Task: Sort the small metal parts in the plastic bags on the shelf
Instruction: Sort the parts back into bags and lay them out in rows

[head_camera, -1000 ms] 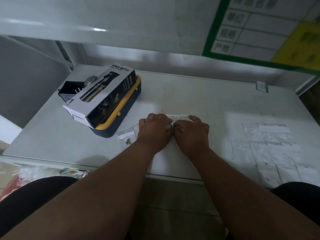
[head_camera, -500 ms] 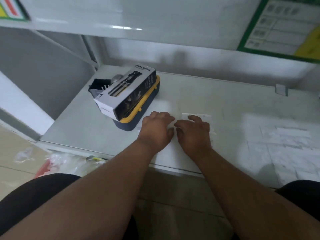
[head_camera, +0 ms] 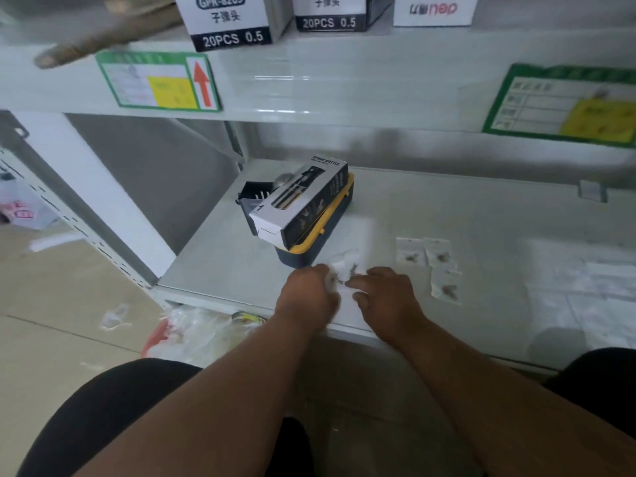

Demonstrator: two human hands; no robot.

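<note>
A: Kneeling or sitting before a pale grey shelf (head_camera: 447, 215), a person reaches both bare arms forward to its front edge.

B: What are the hands doing?

A: The left hand (head_camera: 309, 290) has its fingers curled round a small clear plastic bag (head_camera: 346, 266), which is blurred; something dark shows inside it, too smeared to identify. The right hand (head_camera: 382, 290) sits just beside it, its fingers bent toward the same bag, the fingertips at the bag's edge. Whether that hand actually pinches the bag cannot be told.

B: Where are the other bags?

A: Three more small bags (head_camera: 435, 266) lie flat on the shelf just right of the right hand, two side by side and one nearer the front edge. Each holds a little dark cluster of metal parts (head_camera: 411, 258). Farther right, pale flat bags or papers (head_camera: 585, 290) cover the shelf; their contents are unreadable.

B: Any larger containers?

A: Behind the left hand stands a navy case with a yellow rim (head_camera: 316, 247), closed. A white and black carton marked "spray bottle" (head_camera: 299, 204) lies on top of it. A small open black box (head_camera: 253, 194) sits behind the carton, with pale prongs showing inside.

B: And above?

A: On the upper shelf stand white boxes labelled "20PCS 0.5" (head_camera: 234, 22), with a green-bordered label (head_camera: 158, 80) on the edge below.
</note>
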